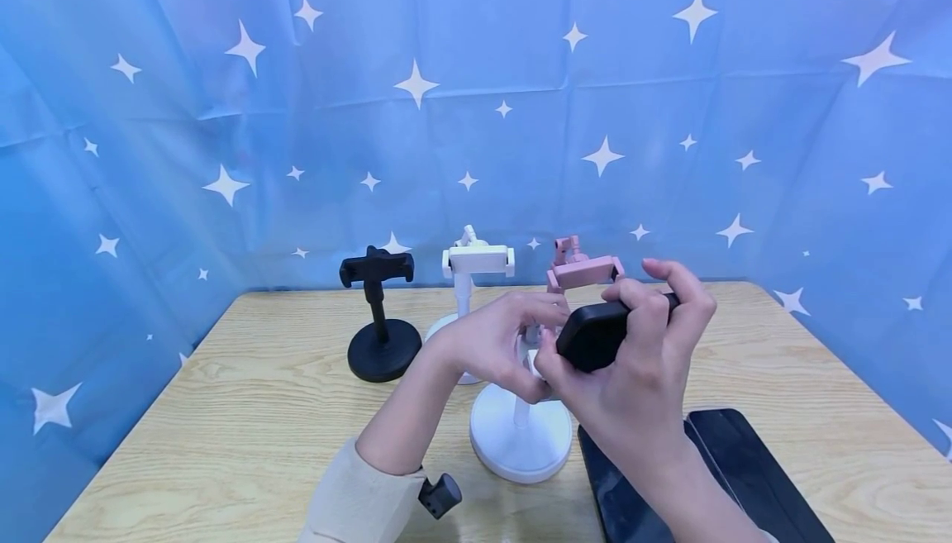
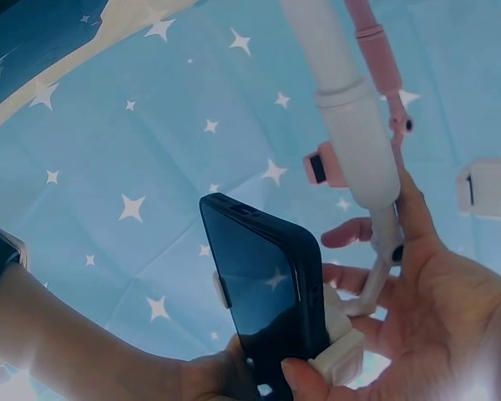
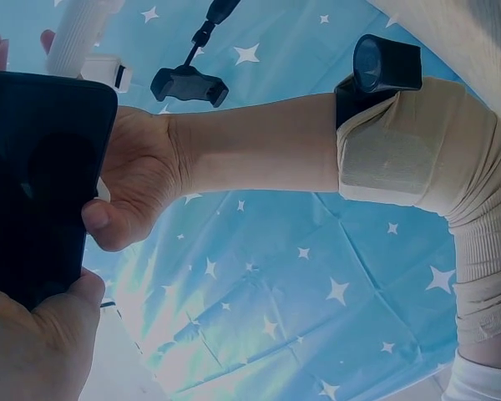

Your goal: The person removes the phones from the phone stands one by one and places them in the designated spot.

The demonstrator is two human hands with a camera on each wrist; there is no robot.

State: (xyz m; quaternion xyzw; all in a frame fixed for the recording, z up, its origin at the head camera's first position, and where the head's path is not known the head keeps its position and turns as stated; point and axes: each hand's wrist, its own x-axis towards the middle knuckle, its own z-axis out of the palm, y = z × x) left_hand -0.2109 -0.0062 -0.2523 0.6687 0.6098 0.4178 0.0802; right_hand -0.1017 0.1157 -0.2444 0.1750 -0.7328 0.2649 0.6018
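In the head view my right hand [image 1: 643, 353] grips a black smartphone [image 1: 595, 336], its fingers over one long edge. My left hand [image 1: 506, 340] curls round the holder of the front white phone stand [image 1: 521, 440], whose round base rests on the table. The left wrist view shows the smartphone [image 2: 263, 284] tilted, with a white clamp end [image 2: 342, 357] against one side and another white piece at its opposite side. There the left thumb presses by the lower clamp end. In the right wrist view both hands meet at the smartphone's edge [image 3: 92, 188]; the stand's joint is mostly hidden.
Behind stand a black phone stand [image 1: 383, 350], a second white phone stand [image 1: 479, 259] and a pink phone stand [image 1: 587, 272]. Two dark flat devices lie side by side at front right, one partly under the right forearm; the outer device [image 1: 744, 460] shows more. A starry blue curtain [image 1: 491, 146] hangs behind.
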